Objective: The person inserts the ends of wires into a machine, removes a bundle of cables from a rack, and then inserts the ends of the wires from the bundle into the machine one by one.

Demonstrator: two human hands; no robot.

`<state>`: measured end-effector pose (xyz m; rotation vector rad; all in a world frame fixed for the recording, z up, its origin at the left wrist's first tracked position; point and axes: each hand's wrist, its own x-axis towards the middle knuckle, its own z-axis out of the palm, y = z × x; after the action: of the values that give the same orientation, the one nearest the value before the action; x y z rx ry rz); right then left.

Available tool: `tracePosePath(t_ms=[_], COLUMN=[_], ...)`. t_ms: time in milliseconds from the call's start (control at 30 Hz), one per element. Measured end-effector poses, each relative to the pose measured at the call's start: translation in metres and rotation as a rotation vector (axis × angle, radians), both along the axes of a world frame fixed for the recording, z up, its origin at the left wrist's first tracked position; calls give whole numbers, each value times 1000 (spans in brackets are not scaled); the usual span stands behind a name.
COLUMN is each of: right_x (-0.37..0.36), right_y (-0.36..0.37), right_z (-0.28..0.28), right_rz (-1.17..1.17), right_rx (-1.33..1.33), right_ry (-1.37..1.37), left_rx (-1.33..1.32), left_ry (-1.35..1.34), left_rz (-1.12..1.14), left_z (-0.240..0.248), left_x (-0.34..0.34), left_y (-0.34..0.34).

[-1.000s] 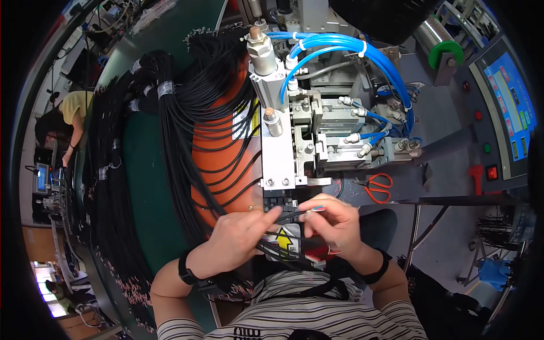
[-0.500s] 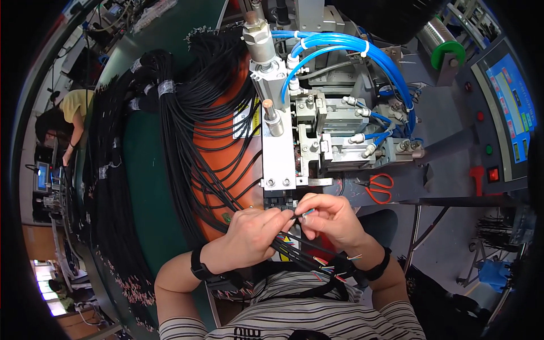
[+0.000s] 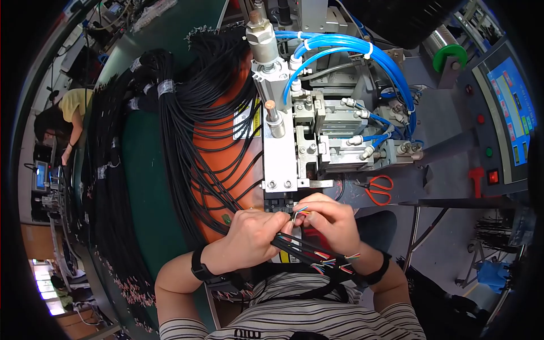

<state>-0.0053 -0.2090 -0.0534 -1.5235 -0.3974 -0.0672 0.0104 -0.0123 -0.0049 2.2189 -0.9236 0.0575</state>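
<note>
My left hand (image 3: 255, 235) is closed around a black multi-core cable, whose thin coloured wires (image 3: 302, 212) fan out between my two hands. My right hand (image 3: 333, 222) pinches those wires with thumb and fingertips. Several more black cables (image 3: 297, 247) run from under my left hand toward the lower right, ending in bare coloured wire tips (image 3: 324, 263) below my right wrist. Just beyond my fingertips stands the front of a metal machine (image 3: 280, 170) with a black block (image 3: 277, 202) at its foot. My fingers partly hide the wire ends.
A thick bundle of black cables (image 3: 175, 122) lies on the orange surface (image 3: 218, 156) at left. Red-handled scissors (image 3: 378, 190) rest right of the machine. Blue air hoses (image 3: 351, 42) arch above it. A control screen (image 3: 513, 110) stands far right. Another person (image 3: 73, 113) works far left.
My right hand has shifted slightly, its fingers now more closed over the coloured wires, which spread more visibly. My left hand stays nearly in place. The view has moved slightly.
</note>
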Motion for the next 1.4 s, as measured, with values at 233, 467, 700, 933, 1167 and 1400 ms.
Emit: tracePosePath(t_ms=[233, 467, 700, 933, 1167, 1400], right_x=[16, 20, 17, 16, 14, 12], right_y=[-20, -23, -7, -6, -2, 2], right_z=[2, 9, 27, 15, 6, 6], right_rz=[380, 386, -37, -90, -137, -199], right_rx=[326, 138, -793, -812, -666, -723], right_ry=[552, 435, -329, -311, -316, -336], left_rx=[-32, 94, 300, 314, 265, 298], left_ry=[63, 67, -228, -230, -146, -161], left_rz=[-77, -182, -24, -23, -20, -80], left_z=[-4, -3, -5, -5, -5, -2], left_x=[4, 8, -7, -3, -2, 2], left_y=[3, 6, 3, 7, 7, 9])
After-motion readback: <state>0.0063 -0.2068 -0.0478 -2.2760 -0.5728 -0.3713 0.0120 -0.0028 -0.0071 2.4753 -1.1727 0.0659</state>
